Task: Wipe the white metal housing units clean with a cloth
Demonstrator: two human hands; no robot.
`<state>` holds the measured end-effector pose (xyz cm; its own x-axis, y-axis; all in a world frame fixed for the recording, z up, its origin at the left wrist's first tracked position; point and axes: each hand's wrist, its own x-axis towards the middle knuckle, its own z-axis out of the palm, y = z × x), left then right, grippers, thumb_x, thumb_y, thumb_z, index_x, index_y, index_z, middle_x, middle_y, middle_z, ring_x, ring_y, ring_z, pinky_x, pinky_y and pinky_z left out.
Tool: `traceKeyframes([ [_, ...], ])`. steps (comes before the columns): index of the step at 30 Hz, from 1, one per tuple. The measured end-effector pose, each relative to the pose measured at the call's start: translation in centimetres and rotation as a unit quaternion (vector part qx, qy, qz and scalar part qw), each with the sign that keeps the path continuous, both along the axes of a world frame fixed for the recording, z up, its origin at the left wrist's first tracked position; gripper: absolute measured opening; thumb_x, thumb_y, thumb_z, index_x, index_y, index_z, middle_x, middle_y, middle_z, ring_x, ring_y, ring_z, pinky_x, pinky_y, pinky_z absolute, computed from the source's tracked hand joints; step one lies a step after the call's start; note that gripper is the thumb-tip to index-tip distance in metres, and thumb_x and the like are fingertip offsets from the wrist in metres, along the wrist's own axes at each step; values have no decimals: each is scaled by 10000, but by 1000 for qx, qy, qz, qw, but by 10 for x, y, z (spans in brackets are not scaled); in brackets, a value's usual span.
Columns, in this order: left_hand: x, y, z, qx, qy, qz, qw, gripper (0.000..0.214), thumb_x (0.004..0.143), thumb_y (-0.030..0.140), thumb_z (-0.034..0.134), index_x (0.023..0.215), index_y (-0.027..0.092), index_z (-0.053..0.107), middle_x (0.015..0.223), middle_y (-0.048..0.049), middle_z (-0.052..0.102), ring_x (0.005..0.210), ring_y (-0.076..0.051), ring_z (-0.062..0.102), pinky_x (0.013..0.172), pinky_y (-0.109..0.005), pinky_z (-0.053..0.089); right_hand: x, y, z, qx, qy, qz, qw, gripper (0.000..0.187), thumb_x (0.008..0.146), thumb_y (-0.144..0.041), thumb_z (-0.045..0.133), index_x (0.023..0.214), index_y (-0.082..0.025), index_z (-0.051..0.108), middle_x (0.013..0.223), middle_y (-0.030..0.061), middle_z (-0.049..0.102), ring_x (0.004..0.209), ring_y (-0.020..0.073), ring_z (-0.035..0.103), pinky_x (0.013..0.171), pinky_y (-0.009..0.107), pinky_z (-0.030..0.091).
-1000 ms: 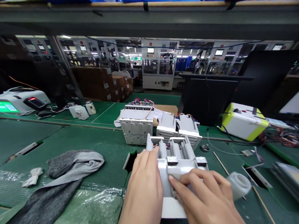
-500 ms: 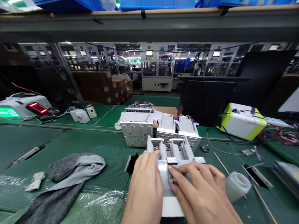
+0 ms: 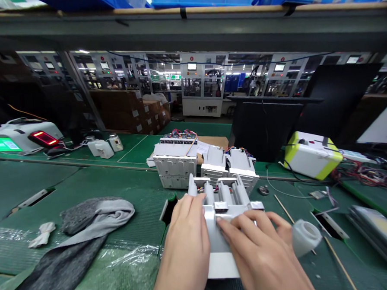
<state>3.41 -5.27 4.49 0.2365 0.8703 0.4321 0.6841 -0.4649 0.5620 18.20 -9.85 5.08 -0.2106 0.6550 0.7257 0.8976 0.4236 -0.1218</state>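
Two bare hands, left hand (image 3: 187,245), fingers together against a white plastic housing (image 3: 228,216), right hand (image 3: 260,254), fingers spread across it

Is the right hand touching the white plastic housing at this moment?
Touching. The head view shows the right hand with its fingers lying directly on the front of the white plastic housing, with no gap visible.

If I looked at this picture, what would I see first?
Two bare hands, the left hand and the right hand, hold a white plastic unit at the bottom middle. To the right sits a white box with yellow-green corners. Far left, a white device glows green.
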Motion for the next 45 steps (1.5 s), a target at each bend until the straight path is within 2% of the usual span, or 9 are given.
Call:
traceKeyframes([
  [4,0,0,-1,2,1,5,1000,364,956,137,317,1243,219,524,1131,-83,593,1101,-251,553,946,-450,482,-2,5,1,-23,41,2,999,282,927,-116,423,933,-244,674,778,-18,665,790,169,564,847,346,289],
  [8,0,0,-1,6,-4,6,1000,348,955,138,315,1208,227,536,1115,-78,594,1086,-249,557,938,-447,485,0,4,-1,-3,17,18,1000,252,897,-139,473,1016,-253,663,791,-18,668,782,165,561,829,346,293],
  [13,0,0,1,-9,-1,-1,1000,353,954,137,315,1221,211,534,1116,-81,595,1087,-251,555,943,-462,480,0,5,1,-27,38,5,999,271,895,-90,447,950,-245,662,785,-26,661,792,165,552,838,341,282],
  [16,0,0,1,-9,-7,-3,1000,338,959,150,313,1196,221,542,1114,-79,592,1093,-251,550,946,-464,476,0,4,0,-15,11,24,1000,254,899,-127,464,1012,-243,659,788,-25,662,772,163,549,812,334,289],
  [24,1,0,2,-9,-1,0,1000,351,955,140,312,1210,221,539,1097,-74,600,1067,-247,558,928,-443,487,4,1,5,16,-35,-42,998,359,883,-28,374,1000,-195,669,812,3,693,826,210,560,839,372,283],
  [30,1,1,2,-10,6,3,1000,350,956,148,311,1199,205,557,1083,-89,598,1052,-265,558,912,-477,497,-1,4,-1,8,0,-18,1000,347,920,-78,359,980,-208,675,776,8,674,784,197,566,831,363,290],
  [36,0,0,1,0,6,12,1000,363,958,155,310,1220,197,558,1138,-103,611,1118,-271,558,943,-483,499,23,0,-14,-48,-26,-13,998,331,915,-159,512,1170,-322,646,1010,3,685,925,192,582,842,345,316],
  [39,-1,-1,2,6,8,14,1000,359,952,147,311,1191,200,574,1125,-104,625,1098,-269,580,920,-469,518,34,-2,-14,-17,-68,-7,998,305,892,-225,596,1187,-291,641,1146,-12,688,994,201,574,849,340,326],
  [45,-2,-1,1,16,9,12,1000,359,949,153,313,1176,203,588,1128,-112,631,1104,-280,590,917,-496,526,26,-1,-10,-13,-118,-18,993,279,909,-309,580,1178,-293,652,1149,-57,702,958,204,575,806,357,321],
])
